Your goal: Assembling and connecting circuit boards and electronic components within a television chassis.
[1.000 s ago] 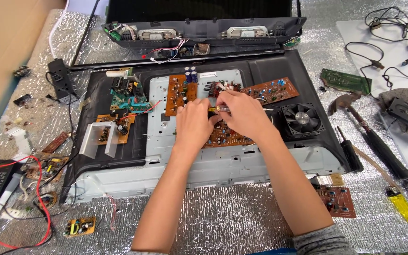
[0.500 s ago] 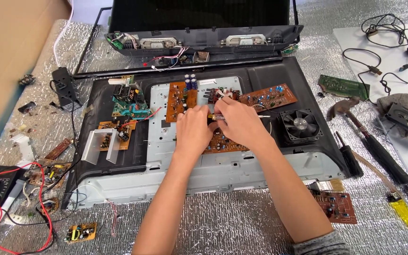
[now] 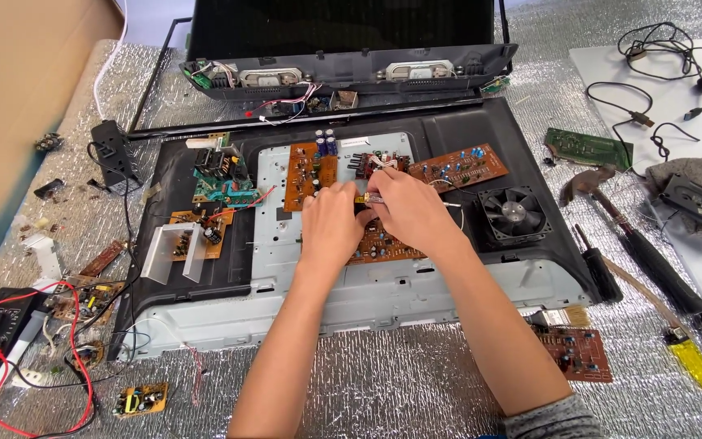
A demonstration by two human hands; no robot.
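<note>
Both my hands meet over a brown circuit board (image 3: 383, 244) at the middle of an opened flat-screen chassis (image 3: 205, 325). My left hand (image 3: 331, 226) lies knuckles-up on the board, its fingertips curled under and hidden. My right hand (image 3: 409, 207) is pinched on a small yellowish part (image 3: 361, 197) just in front of the left fingers. A thin white wire (image 3: 451, 204) runs out from under the right hand. Other brown boards (image 3: 306, 175) (image 3: 469, 165) sit behind the hands on the metal plate (image 3: 274, 236).
A cooling fan (image 3: 513, 213) is right of the hands and a green board (image 3: 221, 183) is to the left. A hammer (image 3: 595, 189), screwdrivers (image 3: 599, 268), a brush (image 3: 566, 317) and a loose board (image 3: 578, 351) lie right. A multimeter with red leads (image 3: 2, 341) is at the left.
My hands stay together at the same spot on the brown board with only small finger shifts. The view has tilted slightly.
</note>
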